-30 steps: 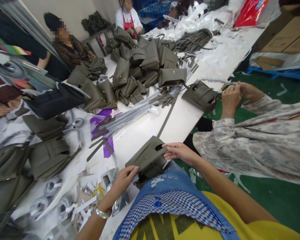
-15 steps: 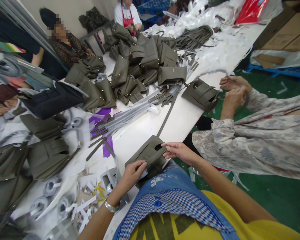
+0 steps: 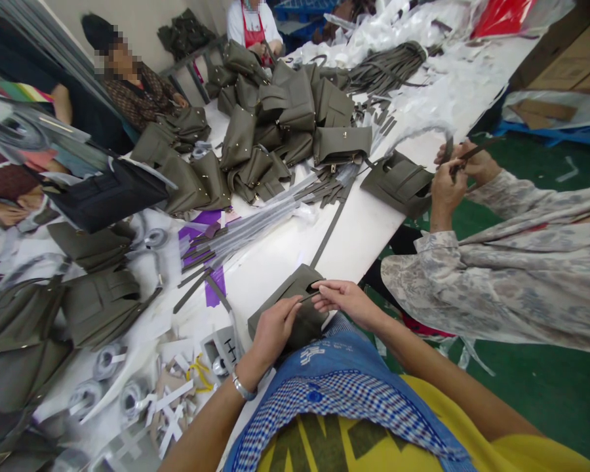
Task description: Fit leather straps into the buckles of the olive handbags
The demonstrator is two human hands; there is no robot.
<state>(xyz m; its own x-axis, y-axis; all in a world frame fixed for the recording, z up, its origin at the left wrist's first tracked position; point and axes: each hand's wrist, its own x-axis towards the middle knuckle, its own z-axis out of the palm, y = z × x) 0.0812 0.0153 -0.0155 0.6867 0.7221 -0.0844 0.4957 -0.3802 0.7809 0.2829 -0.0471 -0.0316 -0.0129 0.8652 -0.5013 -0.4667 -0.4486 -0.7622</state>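
Note:
An olive-grey handbag (image 3: 282, 298) lies at the near edge of the white table (image 3: 364, 229), against my apron. My left hand (image 3: 274, 328) rests on top of it with the fingers curled over its flap. My right hand (image 3: 341, 298) pinches a thin dark strap piece (image 3: 309, 296) at the bag's opening, fingertips nearly meeting the left hand's.
A heap of matching olive bags (image 3: 275, 124) fills the table's middle, more lie at the left (image 3: 98, 305). Loose straps (image 3: 327, 233), clear plastic sleeves (image 3: 246, 229) and paper scraps (image 3: 172, 413) lie about. A person in a floral sleeve (image 3: 496, 269) works a strap beside another bag (image 3: 398, 183). Others sit at the far side.
My left hand has slid up from the bag's near corner onto its top, close to my right hand. The neighbour's hands have lifted a strap higher.

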